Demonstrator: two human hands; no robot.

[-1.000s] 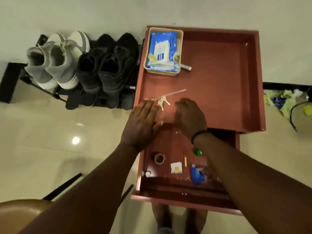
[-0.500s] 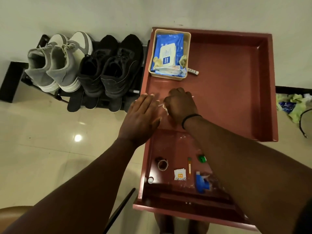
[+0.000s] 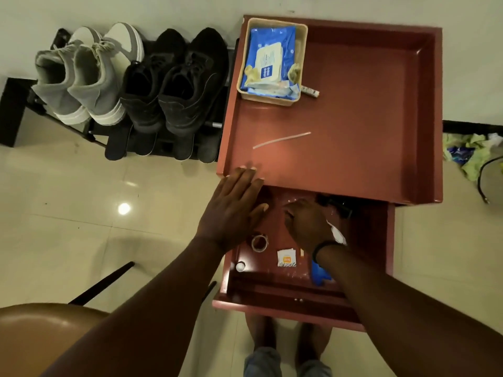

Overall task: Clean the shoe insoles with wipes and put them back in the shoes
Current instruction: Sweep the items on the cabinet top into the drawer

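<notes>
Shoes, two pairs, are the far items in this near-to-far account, and no insoles are visible outside them. Nearest the camera, an open drawer projects from a red cabinet. Its floor carries a roll of tape, a small white sachet, a white cap and a blue object partly hidden by the right forearm. The right hand reaches into the drawer, knuckles up and fingers curled downward; whether the fingers hold anything cannot be determined, as the palm side is hidden. A piece of white material shows beside the wrist, and a dark band encircles the wrist. The left hand lies flat with fingers extended and holds nothing; its fingertips rest on the front left corner of the cabinet top. Farther back on the top, a thin pale strip lies diagonally. At the rear left corner, a beige tray contains a blue wipes pack; a small tube lies against the tray's right front corner. Left of the cabinet, a low black rack holds the grey shoes and, next to them, the black shoes, heels toward the camera.
</notes>
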